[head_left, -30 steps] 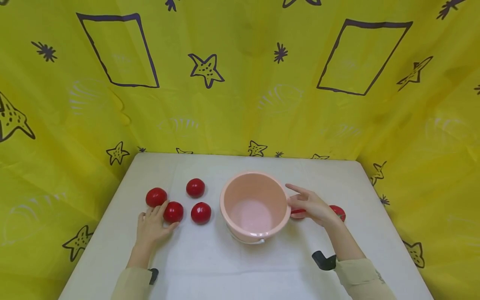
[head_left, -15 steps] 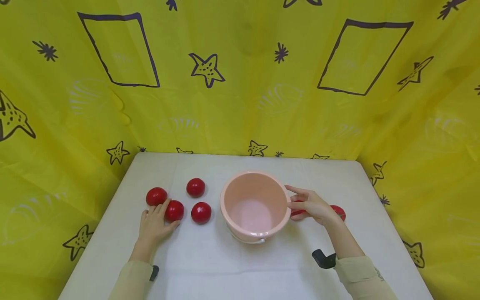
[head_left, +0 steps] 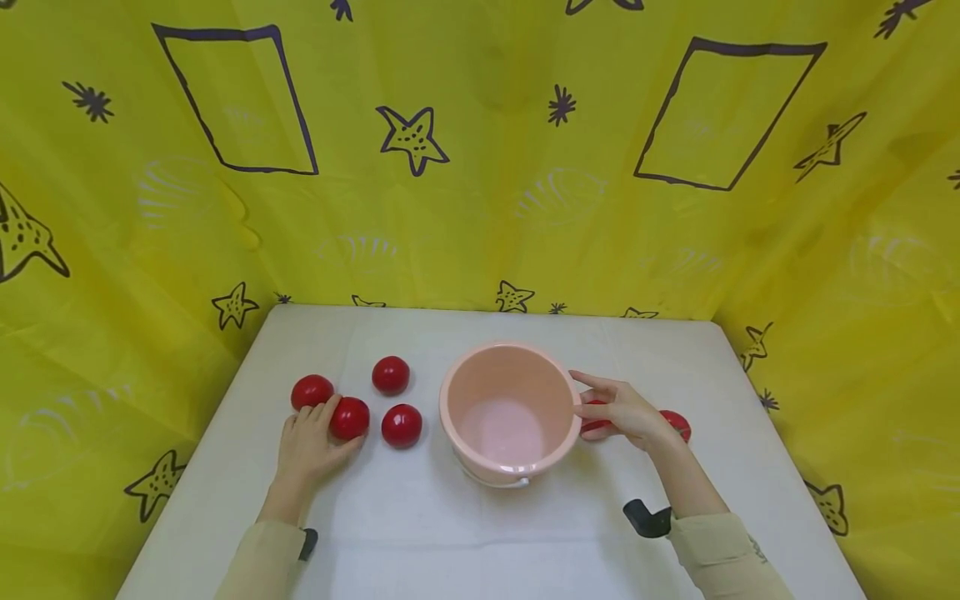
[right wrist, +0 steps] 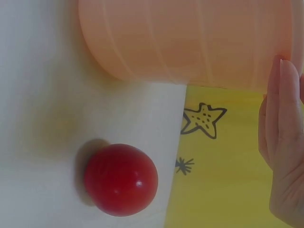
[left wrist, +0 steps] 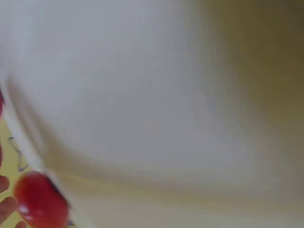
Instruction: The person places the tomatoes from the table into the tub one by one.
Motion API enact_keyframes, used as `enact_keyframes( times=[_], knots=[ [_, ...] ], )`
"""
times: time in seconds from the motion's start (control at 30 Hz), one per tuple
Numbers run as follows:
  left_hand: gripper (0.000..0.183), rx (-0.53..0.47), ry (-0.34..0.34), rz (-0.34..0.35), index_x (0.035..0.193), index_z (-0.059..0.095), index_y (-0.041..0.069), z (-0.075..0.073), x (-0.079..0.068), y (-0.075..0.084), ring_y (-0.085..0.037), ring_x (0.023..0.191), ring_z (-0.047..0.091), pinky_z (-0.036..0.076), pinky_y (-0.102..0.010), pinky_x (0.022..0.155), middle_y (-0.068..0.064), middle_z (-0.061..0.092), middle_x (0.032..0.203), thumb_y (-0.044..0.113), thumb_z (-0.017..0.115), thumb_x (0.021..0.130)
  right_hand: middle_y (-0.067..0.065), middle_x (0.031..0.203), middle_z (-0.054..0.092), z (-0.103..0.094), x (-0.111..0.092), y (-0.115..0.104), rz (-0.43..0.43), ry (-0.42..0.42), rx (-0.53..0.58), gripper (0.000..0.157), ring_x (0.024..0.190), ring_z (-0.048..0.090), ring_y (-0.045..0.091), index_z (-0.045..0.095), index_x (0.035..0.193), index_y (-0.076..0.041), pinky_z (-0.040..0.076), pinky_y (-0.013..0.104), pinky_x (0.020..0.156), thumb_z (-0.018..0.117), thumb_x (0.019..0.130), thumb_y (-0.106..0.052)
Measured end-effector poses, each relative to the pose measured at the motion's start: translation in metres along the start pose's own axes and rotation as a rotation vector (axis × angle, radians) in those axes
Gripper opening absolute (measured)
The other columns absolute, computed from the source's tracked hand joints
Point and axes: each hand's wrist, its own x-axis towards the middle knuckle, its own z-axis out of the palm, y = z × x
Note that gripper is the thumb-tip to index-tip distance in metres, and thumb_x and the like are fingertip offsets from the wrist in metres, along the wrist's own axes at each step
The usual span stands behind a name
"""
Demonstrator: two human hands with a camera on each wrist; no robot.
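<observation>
My left hand (head_left: pixel 303 446) has its fingers and thumb around a red tomato (head_left: pixel 349 418). Another tomato (head_left: pixel 312 392) lies right behind its fingertips. In the left wrist view a tomato (left wrist: pixel 42 202) shows at the lower left corner beside some fingers (left wrist: pixel 6 209). A pale pink bucket (head_left: pixel 465 454), upright with nothing inside it, stands mid-table. At its right side is my right hand (head_left: pixel 626 412); in the right wrist view its straight fingers (right wrist: pixel 287 99) touch the bucket's outer wall just under the rim.
Two more tomatoes, one behind (head_left: pixel 391 376) and one nearer (head_left: pixel 402 426), lie left of the bucket. On its right, one tomato (head_left: pixel 596 412) is partly hidden by my right hand and another (head_left: pixel 677 424) by the wrist. Yellow patterned cloth (head_left: pixel 480 217) hangs around the white table (head_left: pixel 450 558).
My left hand and its tomato have shifted slightly away from me and to the right. The fingers of my right hand have moved a little at the bucket rim; the bucket stays in place.
</observation>
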Motion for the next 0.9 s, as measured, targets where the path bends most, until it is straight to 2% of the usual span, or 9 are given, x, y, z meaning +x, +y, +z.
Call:
enact_keyframes(
  times=[0.1,0.33,0.5,0.7,0.9],
  knots=[
    [0.080,-0.016,0.049,0.023,0.129,0.043,0.006,-0.010,0.009,0.013,-0.039,0.112,0.041,0.028,-0.060,0.094,-0.021,0.052,0.121,0.046,0.072,0.067,0.023,0.110,0.053,0.000,0.000,0.001,0.001,0.014,-0.011,0.067,0.074,0.063,0.023,0.030,0.142,-0.011,0.053,0.037,0.070,0.063,0.084,-0.009],
    [0.080,-0.009,0.203,0.160,0.125,0.046,0.006,-0.040,0.035,0.056,-0.034,0.099,0.049,0.038,-0.055,0.085,-0.017,0.058,0.109,0.045,0.075,0.061,0.024,0.112,0.052,-0.001,0.000,0.004,-0.029,-0.007,-0.017,0.067,0.077,0.063,0.023,0.029,0.142,-0.010,0.053,0.037,0.071,0.063,0.084,-0.009],
    [0.078,-0.024,0.246,0.269,0.123,0.048,0.007,-0.051,0.049,0.092,-0.031,0.097,0.052,0.041,-0.051,0.084,-0.015,0.060,0.109,0.046,0.074,0.061,0.022,0.110,0.053,0.000,0.001,0.004,-0.012,0.006,-0.016,0.066,0.077,0.063,0.024,0.031,0.142,-0.012,0.053,0.037,0.070,0.064,0.084,-0.010],
    [0.078,0.009,0.230,0.408,0.124,0.050,0.008,-0.052,0.063,0.135,-0.027,0.096,0.052,0.043,-0.047,0.084,-0.012,0.061,0.107,0.052,0.071,0.063,0.020,0.107,0.053,-0.001,0.002,0.002,0.006,0.003,0.012,0.066,0.075,0.063,0.024,0.031,0.142,-0.012,0.053,0.036,0.069,0.063,0.084,-0.009],
    [0.079,0.092,0.108,0.494,0.128,0.047,0.013,-0.043,0.072,0.174,-0.026,0.103,0.050,0.041,-0.046,0.089,-0.008,0.059,0.115,0.056,0.068,0.065,0.017,0.102,0.054,-0.003,0.003,0.002,0.009,-0.004,0.028,0.068,0.073,0.063,0.022,0.030,0.142,-0.010,0.054,0.035,0.068,0.064,0.083,-0.009]
  ],
)
